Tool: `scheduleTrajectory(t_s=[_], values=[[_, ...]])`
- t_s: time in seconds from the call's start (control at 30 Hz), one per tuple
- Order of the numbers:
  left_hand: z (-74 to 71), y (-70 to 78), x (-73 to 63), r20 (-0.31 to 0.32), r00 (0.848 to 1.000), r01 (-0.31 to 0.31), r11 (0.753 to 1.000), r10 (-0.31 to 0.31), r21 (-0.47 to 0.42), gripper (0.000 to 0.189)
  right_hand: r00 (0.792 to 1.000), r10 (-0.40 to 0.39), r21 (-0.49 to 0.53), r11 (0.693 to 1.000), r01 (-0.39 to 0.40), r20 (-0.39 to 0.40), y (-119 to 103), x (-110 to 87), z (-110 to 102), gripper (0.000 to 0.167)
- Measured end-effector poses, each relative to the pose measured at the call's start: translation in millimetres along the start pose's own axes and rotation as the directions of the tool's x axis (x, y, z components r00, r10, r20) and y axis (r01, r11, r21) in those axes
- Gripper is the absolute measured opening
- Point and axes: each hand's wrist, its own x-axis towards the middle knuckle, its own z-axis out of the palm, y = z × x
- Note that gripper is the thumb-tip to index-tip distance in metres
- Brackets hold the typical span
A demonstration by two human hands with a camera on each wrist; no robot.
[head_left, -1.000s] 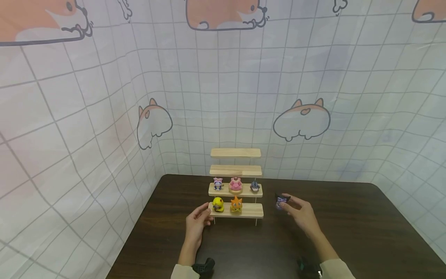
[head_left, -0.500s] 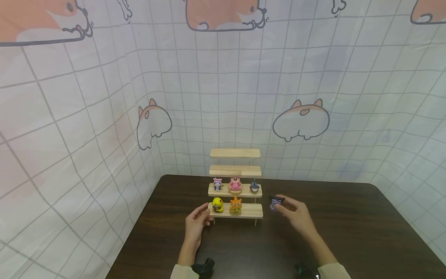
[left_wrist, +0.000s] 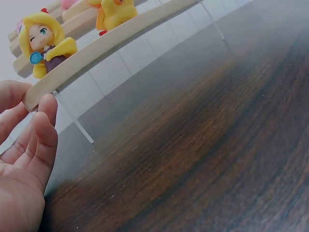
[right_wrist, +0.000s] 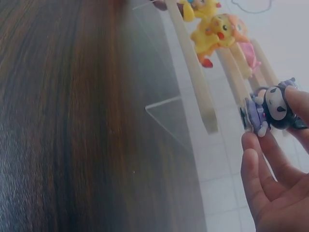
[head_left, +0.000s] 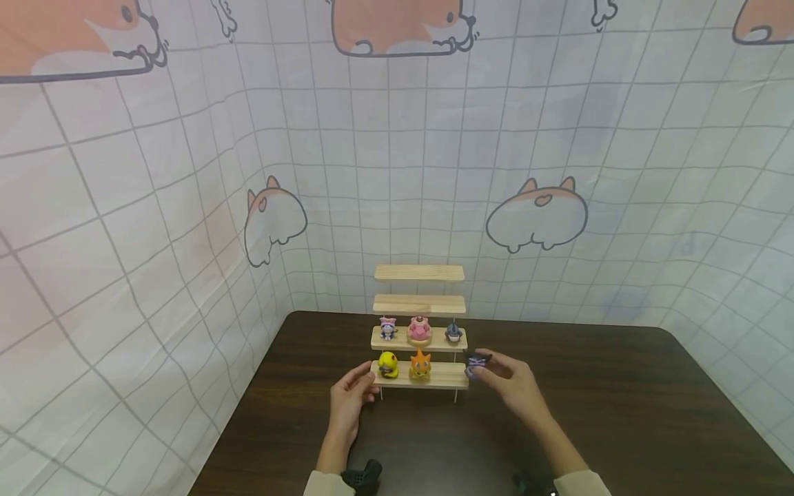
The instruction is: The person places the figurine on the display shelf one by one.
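Observation:
A tiered wooden display shelf point(head_left: 448, 374) stands on the table. My left hand point(head_left: 349, 403) grips the left end of its lowest board point(left_wrist: 104, 53), fingertips at the board's edge. Between thumb and fingers, my right hand point(head_left: 520, 391) pinches a small black-and-purple figurine point(right_wrist: 276, 107) with a white face, just beside the right end of that board. A yellow-haired figurine point(left_wrist: 43, 36) with a blue magnifying glass stands on the lowest board near my left hand. Next to it on the same board sits an orange-and-yellow figurine point(head_left: 420, 366).
On the second board stand a purple-and-pink figurine point(head_left: 387, 330), a pink one point(head_left: 419, 332) and a grey one point(head_left: 453, 333). Two bare boards rise behind. The dark wooden table point(head_left: 608, 399) extends to both sides, with a patterned cloth wall point(head_left: 422, 193) behind.
My right hand has moved left with the black-and-purple figurine, from out over the table to the right end of the lowest board. The left hand has stayed on the shelf.

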Motion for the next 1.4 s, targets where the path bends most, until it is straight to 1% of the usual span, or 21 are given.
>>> scheduleTrajectory(t_s=[0.2, 0.3, 0.37, 0.43, 0.53, 0.6, 0.7, 0.77, 0.9, 1.03, 1.1, 1.27, 1.4], values=[[-1.0, -0.5, 2.2, 0.005, 1.0, 0.011, 1.0, -0.011, 0.0, 0.04, 1.0, -0.022, 0.02, 1.0, 0.022, 0.011, -1.2, 1.1, 7.1, 0.045], [-1.5, -0.5, 3.2, 0.01, 1.0, 0.016, 1.0, -0.016, 0.001, 0.04, 1.0, -0.012, 0.023, 1.0, 0.012, 0.011, -0.9, 1.5, 10.9, 0.044], [-1.6, 0.0, 2.6, 0.012, 1.0, 0.014, 1.0, -0.014, 0.0, 0.04, 1.0, -0.007, 0.008, 1.0, 0.007, 0.008, -1.9, 2.1, 13.6, 0.044], [0.1, 6.1, -3.1, 0.017, 1.0, 0.002, 1.0, -0.002, -0.005, 0.04, 1.0, 0.0, -0.004, 1.0, 0.0, 0.002, -1.9, 2.9, 16.4, 0.043], [0.8, 8.5, -4.9, 0.02, 1.0, 0.003, 1.0, -0.003, -0.005, 0.04, 1.0, -0.005, -0.006, 1.0, 0.005, 0.002, -3.4, 3.3, 19.4, 0.042], [1.0, 7.6, -3.6, 0.018, 1.0, 0.005, 1.0, -0.005, -0.006, 0.04, 1.0, -0.01, 0.009, 1.0, 0.01, 0.008, -2.8, 3.7, 20.7, 0.043], [-1.2, -1.6, 3.5, 0.01, 1.0, 0.01, 1.0, -0.01, -0.009, 0.04, 1.0, -0.017, 0.031, 0.999, 0.017, 0.02, -2.0, 4.7, 22.3, 0.043], [-1.0, -3.0, 3.6, 0.006, 1.0, 0.004, 1.0, -0.004, -0.011, 0.041, 1.0, -0.011, 0.032, 0.999, 0.01, 0.025, -0.7, 5.7, 23.8, 0.043], [-0.2, -2.5, 1.8, 0.002, 1.0, -0.008, 1.0, 0.009, -0.01, 0.042, 1.0, 0.008, 0.011, 1.0, -0.008, 0.017, 1.6, 7.7, 26.8, 0.042], [0.5, -1.5, 1.2, 0.0, 1.0, -0.009, 1.0, 0.009, -0.016, 0.041, 1.0, 0.025, -0.027, 0.999, -0.025, 0.003, 3.0, 8.5, 29.2, 0.041], [0.7, -1.0, 1.6, -0.003, 1.0, -0.002, 1.0, 0.002, -0.016, 0.04, 1.0, 0.029, -0.03, 0.999, -0.029, -0.001, 3.1, 8.6, 30.1, 0.041], [0.8, -0.3, 1.1, -0.002, 1.0, -0.002, 1.0, 0.002, -0.003, 0.04, 1.0, 0.027, -0.028, 0.999, -0.028, -0.009, 2.7, 10.0, 32.0, 0.04], [0.3, -0.6, 1.3, -0.002, 1.0, 0.003, 1.0, -0.003, -0.003, 0.041, 1.0, 0.016, -0.045, 0.999, -0.016, -0.014, 2.5, 10.7, 33.5, 0.04]])
